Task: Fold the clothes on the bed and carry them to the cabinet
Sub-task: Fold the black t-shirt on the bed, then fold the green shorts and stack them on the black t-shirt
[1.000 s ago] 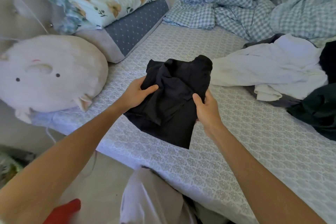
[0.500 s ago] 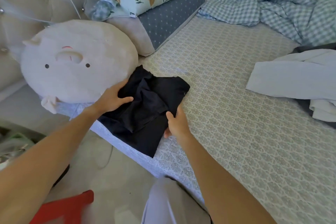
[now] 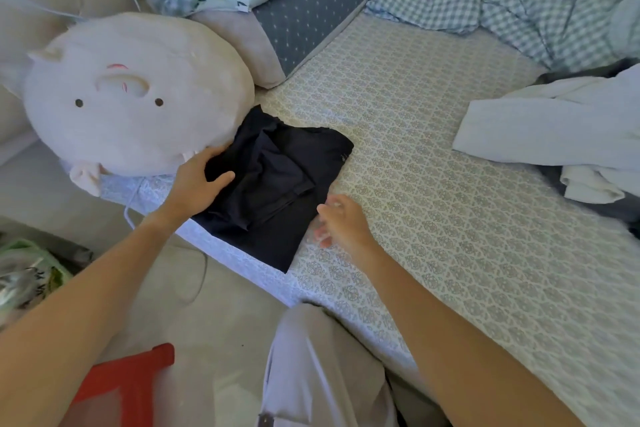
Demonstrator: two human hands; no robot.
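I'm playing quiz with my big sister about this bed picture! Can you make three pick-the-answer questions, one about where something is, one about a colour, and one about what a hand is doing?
1. Where does the folded dark garment lie?
A. On the floor
B. At the edge of the bed, beside the pig cushion
C. On top of the checked blanket

2. What colour is the stool by the person's leg?
A. Red
B. Yellow
C. Purple

3. What is the right hand doing?
A. Squeezing the pig cushion
B. Gripping a white shirt
C. Holding nothing, just beside the dark garment

Answers:
1. B, the garment sits on the patterned sheet at the bed's near edge, next to the cushion.
2. A, the stool at the bottom left is bright red.
3. C, its fingers are loose and hold nothing, while the left hand grips the garment's left edge.
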